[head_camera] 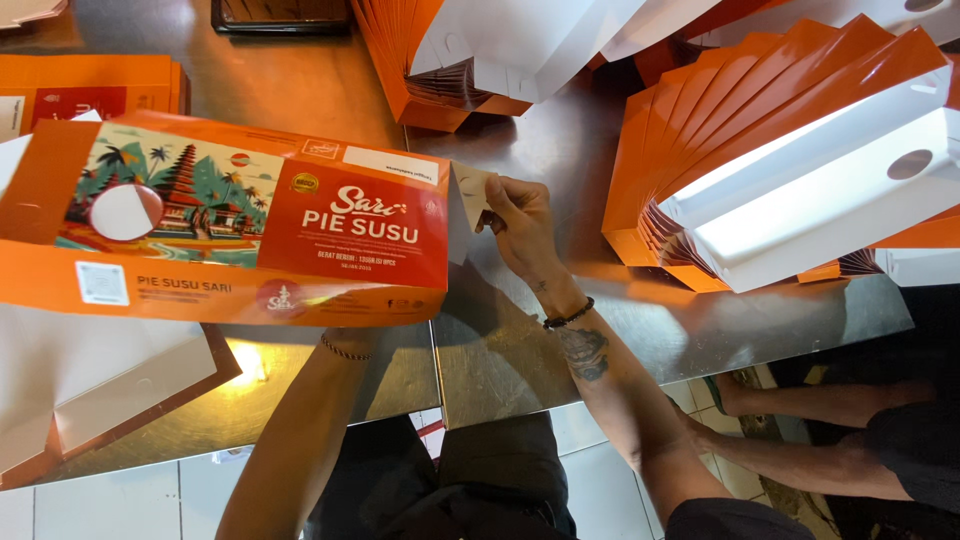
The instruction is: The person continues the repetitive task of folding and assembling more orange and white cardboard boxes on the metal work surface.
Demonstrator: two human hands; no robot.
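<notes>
Carton (230, 220): long orange box lying across the steel table (560, 340), at 9 o'clock of the view. Its top face carries a teal landscape picture with a round cut-out window at the left and a red panel with white lettering at the right; a white label strip runs along the far edge, and a small white square code sits on the near orange side.

End flap (470, 195): pale, unprinted inside face, standing out from the carton's right end, toward 3 o'clock of the box.

Right hand (520, 225): at centre, forearm reaching in from 5 o'clock, a dark bead bracelet at the wrist. Thumb and fingers are pressed together, pinching the end flap; the carton lies just to the hand's 9 o'clock.

Left hand: hidden under the carton's near edge; only the forearm (300, 430) shows, rising from 6 o'clock with a thin wristband. Whether it clasps anything cannot be told.

Flat stack (790, 150): fanned orange blanks with white insides at 2 o'clock, one white panel bearing a round hole.

Second fan (470, 60): orange and white blanks at 12 o'clock.

Folded cartons (90, 95): orange pile at 10 o'clock, behind the box.

Opened blank (100, 390): white inside up, brown-edged, at 8 o'clock.

Another person's leg (830, 400): below the table edge at 4 o'clock.
</notes>
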